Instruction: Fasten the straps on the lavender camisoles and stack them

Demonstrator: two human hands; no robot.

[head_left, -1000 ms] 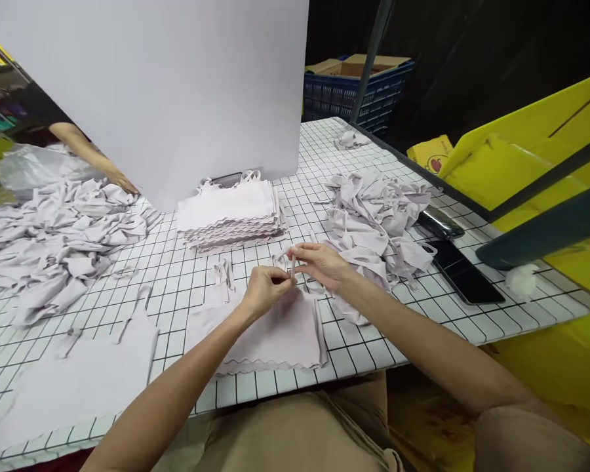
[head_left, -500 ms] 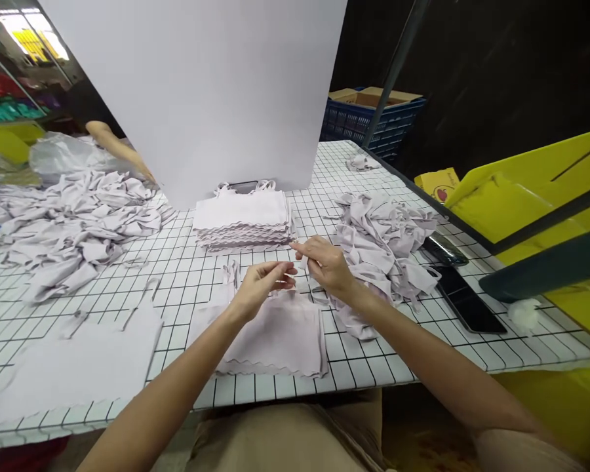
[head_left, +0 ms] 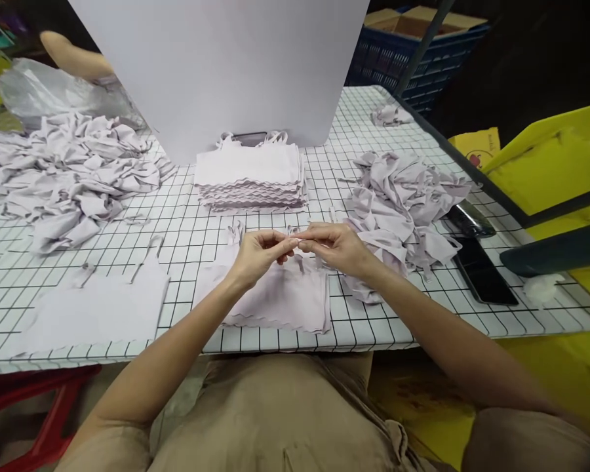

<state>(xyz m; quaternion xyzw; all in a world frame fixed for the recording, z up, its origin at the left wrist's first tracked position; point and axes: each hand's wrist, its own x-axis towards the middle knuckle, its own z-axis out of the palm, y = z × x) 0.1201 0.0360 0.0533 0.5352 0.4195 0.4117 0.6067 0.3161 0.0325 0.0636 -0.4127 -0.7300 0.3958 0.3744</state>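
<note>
Gridded worktop: both hands meet above the front garments

The worktop (head_left: 327, 180) is covered in white cloth with dark grid lines; a pale panel (head_left: 216, 72) stands at its far side. A loose heap (head_left: 73, 170) of pale fabric lies to the left, well apart from the hands. A smaller heap (head_left: 393, 210) lies just beside the right forearm. Between them, near the panel, sits a neat stack (head_left: 248, 170) with wavy edges. A single flat garment (head_left: 98, 305) rests left of the left forearm.

The front garments (head_left: 285, 298) lie flat near the worktop's edge, directly below the hands and partly covered by them. Their strap end points away from the person.

The left hand (head_left: 260, 255) and right hand (head_left: 337, 246) meet at the fingertips over that strap end. On each, thumb and forefinger are pressed together. Whatever is pinched is too small and hidden to identify.

Assessment: this is fine fingertip work. It would be done best with a light pinch, both wrists steady, and any pull kept slow and even so thin fabric does not stretch. The garments underneath should stay flat and square.

A strap (head_left: 236, 233) lies just beyond the left hand.
</note>
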